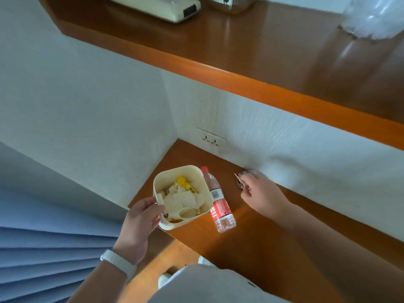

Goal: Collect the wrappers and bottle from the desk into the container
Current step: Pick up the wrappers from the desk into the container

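My left hand [140,217] grips the rim of a cream container [202,182], held at the desk's left edge. Inside it lie crumpled white tissues and yellow wrappers [184,185]. A clear plastic bottle [217,201] with a red label and red cap lies on its side on the brown desk [273,237], just right of the container. My right hand [261,193] is near the wall, its fingers pinching a small patterned wrapper [240,183] and a thin wooden stick [238,177]. Part of the wrapper is hidden under my fingers.
A white wall with a double socket [211,139] backs the desk. Above runs a wooden shelf [240,62] carrying a cream appliance [166,7] and a clear plastic item [371,16]. Blue pleated fabric [43,248] hangs at the lower left.
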The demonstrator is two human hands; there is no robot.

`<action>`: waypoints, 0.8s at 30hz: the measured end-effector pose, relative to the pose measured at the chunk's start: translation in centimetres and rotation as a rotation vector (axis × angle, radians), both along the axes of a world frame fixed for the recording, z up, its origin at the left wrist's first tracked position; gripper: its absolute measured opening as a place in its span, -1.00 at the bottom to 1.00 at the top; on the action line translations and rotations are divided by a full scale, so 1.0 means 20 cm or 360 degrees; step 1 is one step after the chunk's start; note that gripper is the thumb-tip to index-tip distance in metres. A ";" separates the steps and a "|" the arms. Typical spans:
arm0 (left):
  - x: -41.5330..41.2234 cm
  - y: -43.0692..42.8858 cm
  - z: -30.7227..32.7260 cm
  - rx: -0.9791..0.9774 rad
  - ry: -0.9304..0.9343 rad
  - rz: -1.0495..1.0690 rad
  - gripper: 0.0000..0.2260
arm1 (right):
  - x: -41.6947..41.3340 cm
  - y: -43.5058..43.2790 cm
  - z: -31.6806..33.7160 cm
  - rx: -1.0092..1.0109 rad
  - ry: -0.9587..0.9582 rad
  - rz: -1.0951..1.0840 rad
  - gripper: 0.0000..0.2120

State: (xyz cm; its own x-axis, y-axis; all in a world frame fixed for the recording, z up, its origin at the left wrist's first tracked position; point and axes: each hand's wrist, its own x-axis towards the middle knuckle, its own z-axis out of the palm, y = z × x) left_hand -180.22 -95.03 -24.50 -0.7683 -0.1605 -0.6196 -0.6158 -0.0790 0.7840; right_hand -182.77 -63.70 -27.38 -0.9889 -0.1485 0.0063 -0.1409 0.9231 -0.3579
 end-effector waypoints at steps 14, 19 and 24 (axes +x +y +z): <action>-0.04 -0.07 0.05 0.0063 0.0084 -0.0158 -0.79 | 0.14 -0.39 0.41 -0.0757 0.0319 -0.0081 -0.95; -0.04 -0.15 0.10 0.0061 0.0128 -0.0088 -0.80 | 0.17 -0.48 0.29 -0.0590 0.0141 -0.0040 -0.91; -0.01 -0.21 0.10 0.0032 0.0138 -0.0079 -0.82 | 0.15 -0.54 0.21 -0.0524 0.0095 -0.0022 -0.91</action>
State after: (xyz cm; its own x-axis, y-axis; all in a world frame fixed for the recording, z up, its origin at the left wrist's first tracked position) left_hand -180.36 -99.27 -22.41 -0.8259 -0.1092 -0.5531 -0.5491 -0.0664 0.8331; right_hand -179.72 -74.49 -23.12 -0.9872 -0.1153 0.1099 -0.1589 0.7612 -0.6288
